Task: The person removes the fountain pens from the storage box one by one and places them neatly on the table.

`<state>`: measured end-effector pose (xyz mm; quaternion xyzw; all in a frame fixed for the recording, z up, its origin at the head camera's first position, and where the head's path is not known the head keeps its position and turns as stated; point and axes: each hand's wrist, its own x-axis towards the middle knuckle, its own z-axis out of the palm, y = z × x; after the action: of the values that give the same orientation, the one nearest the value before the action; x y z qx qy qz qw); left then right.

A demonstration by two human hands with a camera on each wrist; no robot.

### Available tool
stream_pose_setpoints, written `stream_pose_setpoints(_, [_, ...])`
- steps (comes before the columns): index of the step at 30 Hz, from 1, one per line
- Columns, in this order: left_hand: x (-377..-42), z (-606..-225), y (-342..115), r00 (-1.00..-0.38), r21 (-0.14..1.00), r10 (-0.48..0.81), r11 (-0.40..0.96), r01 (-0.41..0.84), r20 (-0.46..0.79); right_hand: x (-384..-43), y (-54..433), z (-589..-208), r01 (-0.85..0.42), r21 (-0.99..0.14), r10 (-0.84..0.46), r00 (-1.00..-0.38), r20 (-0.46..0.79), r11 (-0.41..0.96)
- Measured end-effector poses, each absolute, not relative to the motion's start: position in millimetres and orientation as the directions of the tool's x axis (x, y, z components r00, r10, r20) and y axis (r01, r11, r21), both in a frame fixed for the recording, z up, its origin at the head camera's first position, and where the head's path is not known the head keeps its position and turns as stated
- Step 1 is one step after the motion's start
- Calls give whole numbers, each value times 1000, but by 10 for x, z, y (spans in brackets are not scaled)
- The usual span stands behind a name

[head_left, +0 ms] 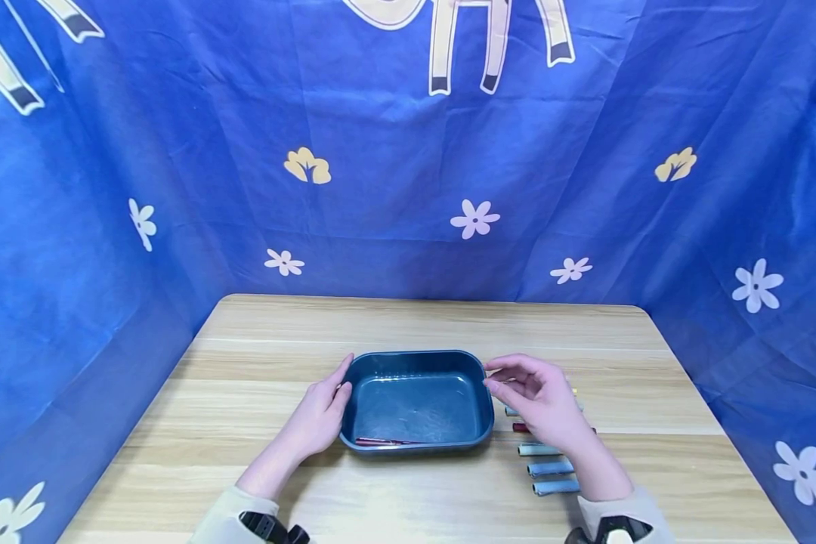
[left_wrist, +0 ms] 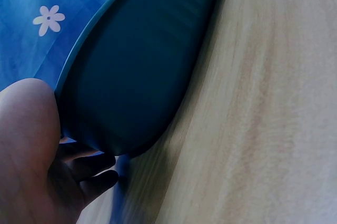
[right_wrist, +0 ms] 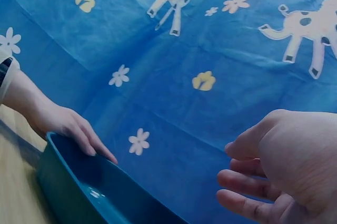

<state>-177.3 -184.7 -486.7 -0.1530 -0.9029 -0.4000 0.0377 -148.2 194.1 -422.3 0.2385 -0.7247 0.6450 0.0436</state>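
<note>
A dark teal rectangular tray (head_left: pixel 418 408) with rounded corners sits in the middle of the wooden table. Thin dark red sticks (head_left: pixel 384 442) lie inside along its near wall. My left hand (head_left: pixel 318 415) grips the tray's left end, thumb at the rim; in the left wrist view its other fingers (left_wrist: pixel 95 174) are at the tray's outer side. By the right rim is my right hand (head_left: pixel 537 397), its fingers loosely bent and nothing between them. In the right wrist view that hand (right_wrist: pixel 279 166) appears apart from the tray (right_wrist: pixel 100 187).
Several slim rods lie in a column right of the tray, partly under the right hand: light blue rods (head_left: pixel 551 468) and a dark red rod (head_left: pixel 520 428). The wooden table (head_left: pixel 258 325) meets a blue patterned cloth (head_left: pixel 381 189) at its back and sides.
</note>
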Motion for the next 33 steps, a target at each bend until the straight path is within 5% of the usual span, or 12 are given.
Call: stream_pose_setpoints(33, [-1764,-4861,-1841,-954,722,244,627,292,175,-1834,1170,-4537,-317,-926,-584,-799,143,206])
